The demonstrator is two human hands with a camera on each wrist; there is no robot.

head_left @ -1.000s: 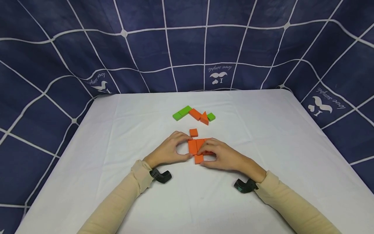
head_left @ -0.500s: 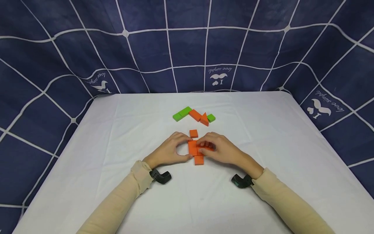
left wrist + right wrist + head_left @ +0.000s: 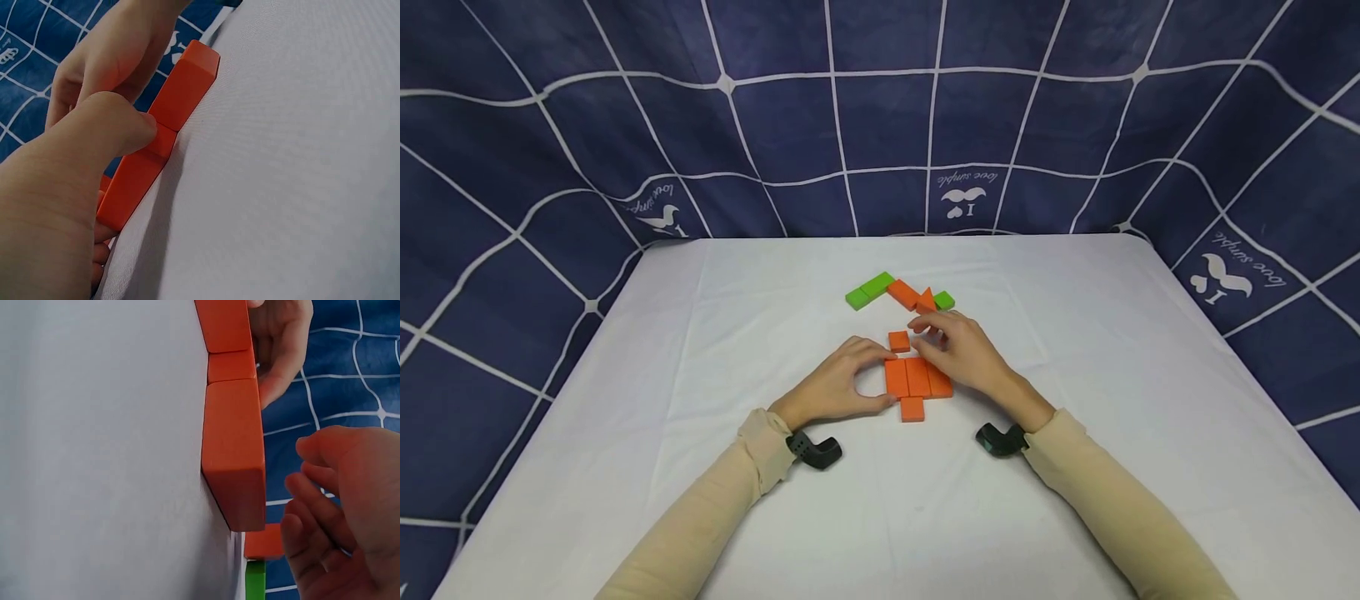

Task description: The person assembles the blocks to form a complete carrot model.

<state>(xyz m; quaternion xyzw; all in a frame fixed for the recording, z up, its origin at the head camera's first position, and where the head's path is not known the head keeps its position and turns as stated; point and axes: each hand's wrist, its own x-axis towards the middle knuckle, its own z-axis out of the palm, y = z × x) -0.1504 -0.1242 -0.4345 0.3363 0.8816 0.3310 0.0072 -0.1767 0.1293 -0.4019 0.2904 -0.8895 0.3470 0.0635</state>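
Note:
Three orange rectangular blocks lie side by side on the white cloth. My left hand (image 3: 838, 383) pinches the leftmost orange block (image 3: 897, 380) between thumb and fingers at its near and far ends. The middle orange block (image 3: 917, 377) touches it, and the right orange block (image 3: 940, 385) closes the row. Against the row's near side lies a small orange block (image 3: 912, 410). My right hand (image 3: 964, 352) hovers over the row's far right part with fingers loosely bent, holding nothing. Its fingertips are just right of another small orange block (image 3: 898, 342), which sits apart behind the row.
Farther back lies a zigzag of blocks: a small green one (image 3: 857, 298), a longer green one (image 3: 877, 285), an orange one (image 3: 903, 294), an orange triangle (image 3: 927, 301) and a green one (image 3: 944, 300). A dark blue checked curtain (image 3: 880, 125) stands behind the white tablecloth (image 3: 775, 308).
My right hand has let go of the small near block and moved away over the row, toward the separate small orange block. My left hand has kept its grip in place.

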